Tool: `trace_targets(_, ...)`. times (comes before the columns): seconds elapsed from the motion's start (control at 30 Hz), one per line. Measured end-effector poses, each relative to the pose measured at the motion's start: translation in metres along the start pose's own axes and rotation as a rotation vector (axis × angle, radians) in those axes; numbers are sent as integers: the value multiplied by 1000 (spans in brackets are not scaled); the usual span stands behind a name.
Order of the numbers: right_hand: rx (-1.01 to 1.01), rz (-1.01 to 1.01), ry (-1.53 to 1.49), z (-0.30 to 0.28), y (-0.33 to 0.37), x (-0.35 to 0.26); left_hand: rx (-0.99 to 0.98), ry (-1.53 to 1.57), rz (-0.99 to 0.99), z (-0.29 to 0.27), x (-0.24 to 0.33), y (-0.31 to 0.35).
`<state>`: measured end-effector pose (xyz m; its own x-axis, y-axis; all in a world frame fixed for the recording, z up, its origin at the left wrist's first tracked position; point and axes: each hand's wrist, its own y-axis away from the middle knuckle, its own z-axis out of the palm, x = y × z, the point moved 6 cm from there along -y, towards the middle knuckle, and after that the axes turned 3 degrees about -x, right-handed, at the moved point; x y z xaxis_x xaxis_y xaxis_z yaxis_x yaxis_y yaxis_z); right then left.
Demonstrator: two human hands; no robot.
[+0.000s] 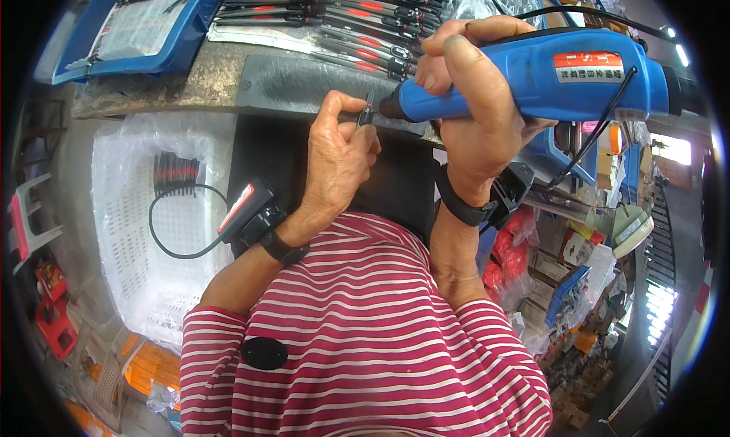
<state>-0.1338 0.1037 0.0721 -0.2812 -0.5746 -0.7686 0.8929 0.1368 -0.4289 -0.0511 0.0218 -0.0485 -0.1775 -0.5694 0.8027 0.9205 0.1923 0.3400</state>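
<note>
My right hand (pixel 483 121) is wrapped round a blue electric screwdriver (pixel 528 76), held sideways above the bench edge. Its dark nose points left, toward my left hand (pixel 334 155). Between the thumb and fingers of that hand is a small dark metal part (pixel 366 116), close to the screwdriver's tip. Whether tip and part touch I cannot tell. Under them lies a dark, scuffed plate (pixel 296 87) along the bench's front edge. Rows of slim black-and-grey pieces with red inlays (pixel 357 41) lie just beyond.
A blue tray (pixel 156 66) holding more pieces stands at the far left. Beside my left arm is a white perforated crate (pixel 125 232) lined with plastic, with a bundle of red-and-black pieces (pixel 176 174) inside. A black cable (pixel 601 133) hangs by the screwdriver. Red plastic bags (pixel 513 247) are at the right.
</note>
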Motion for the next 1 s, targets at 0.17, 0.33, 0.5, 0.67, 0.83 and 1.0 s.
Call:
trace_targets(0.17, -443, -279, 245, 21, -4, -6, 5, -2, -4, -1, 1, 0)
trace_targets(0.33, -520, -441, 644, 27, -2, -3, 27, 29, -23, -3, -5, -2)
trace_targets(0.5, -310, -339, 746, 30, 2, -3, 28, 30, -3, 0, -1, 0)
trace_targets(0.67, -317, -365, 827, 40, 1, -12, 15, 43, -20, -1, 3, 0)
trace_targets(0.83, -392, -394, 818, 44, 3, -9, 24, 87, 7, -4, -3, 0)
trace_targets(1.0, -274, -304, 717, 41, 5, -15, 3, 98, -29, -1, 1, -1)
